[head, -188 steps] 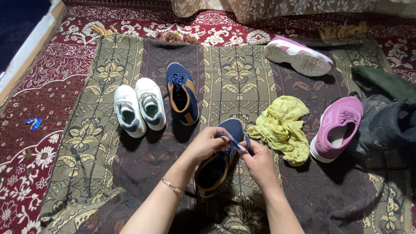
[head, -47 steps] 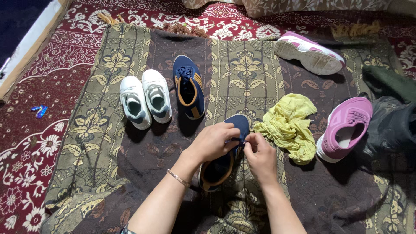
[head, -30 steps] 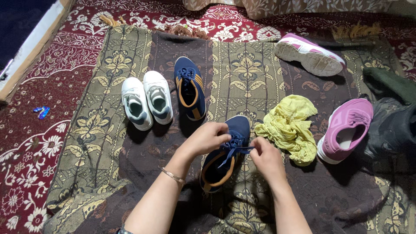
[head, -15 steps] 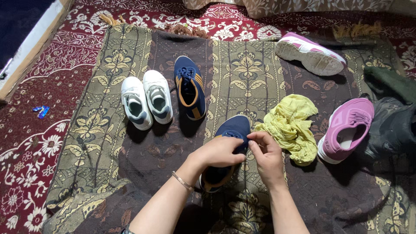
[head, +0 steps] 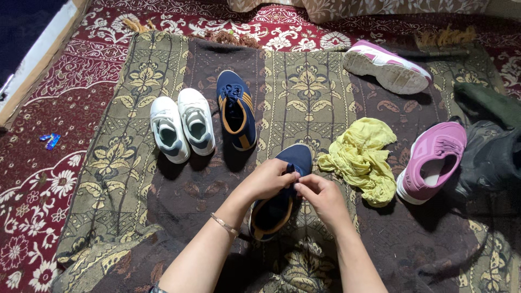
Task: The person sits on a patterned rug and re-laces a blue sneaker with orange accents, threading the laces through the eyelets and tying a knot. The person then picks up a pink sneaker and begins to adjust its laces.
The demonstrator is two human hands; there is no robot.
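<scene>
A patterned olive and brown rug (head: 135,179) covers the floor, laid over a red flowered carpet (head: 49,130). On the rug stand a pair of white shoes (head: 182,129), a navy shoe with orange trim (head: 235,109), two pink shoes (head: 431,160), one of them tipped on its side at the far edge, and a crumpled yellow cloth (head: 361,160).

The second navy shoe (head: 282,187) lies in front of the person, toe pointing away, just left of the cloth. It looks light, with a soft fabric upper that gives under the fingers and a stiffer sole; the heel rim or the sides seem the firmest places to hold.

The left hand (head: 266,180) and right hand (head: 320,198) meet over its middle, fingers pinched close on the thin, limp blue laces (head: 289,169).
</scene>
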